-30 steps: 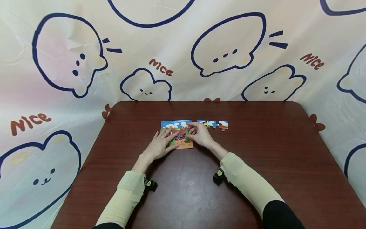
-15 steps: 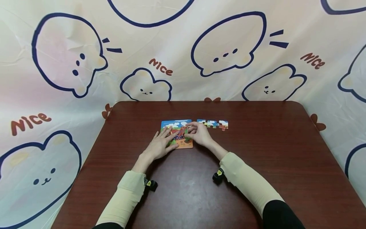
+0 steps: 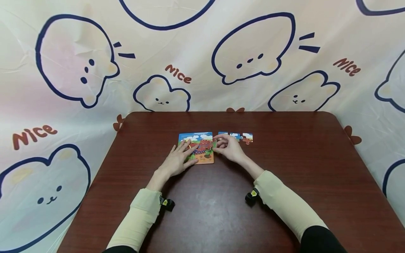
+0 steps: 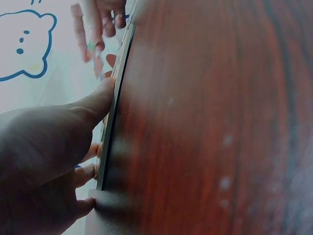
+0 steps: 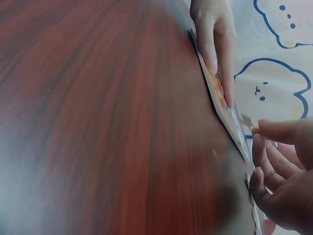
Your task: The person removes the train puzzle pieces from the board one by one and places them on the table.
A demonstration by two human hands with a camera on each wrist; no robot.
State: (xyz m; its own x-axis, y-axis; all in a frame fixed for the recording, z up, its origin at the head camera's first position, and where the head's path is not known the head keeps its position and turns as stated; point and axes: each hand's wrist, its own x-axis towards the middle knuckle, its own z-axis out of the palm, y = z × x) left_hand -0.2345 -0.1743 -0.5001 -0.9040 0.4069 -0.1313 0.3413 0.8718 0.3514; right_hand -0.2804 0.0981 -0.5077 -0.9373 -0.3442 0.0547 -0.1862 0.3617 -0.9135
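A colorful jigsaw puzzle board (image 3: 207,160) lies flat near the table's far side, with blue sky and clouds along its top. My left hand (image 3: 177,160) rests on its left part with fingers spread, covering some of the picture. Just past the board's right edge, my right hand (image 3: 231,149) pinches a small puzzle piece (image 3: 214,143) between thumb and fingers. In the right wrist view that puzzle piece (image 5: 247,120) is tilted and held above the board. Its picture is mostly hidden, though green shows.
Loose puzzle pieces lie in a row right of the board; the rightmost piece (image 3: 247,137) is fully visible, while the right hand partly covers others. The brown wooden table (image 3: 284,161) ends at a patterned curtain (image 3: 202,52).
My right hand has moved to the right, off the board, with a puzzle piece in its fingers. More of the board's right side now shows. The left hand has stayed put.
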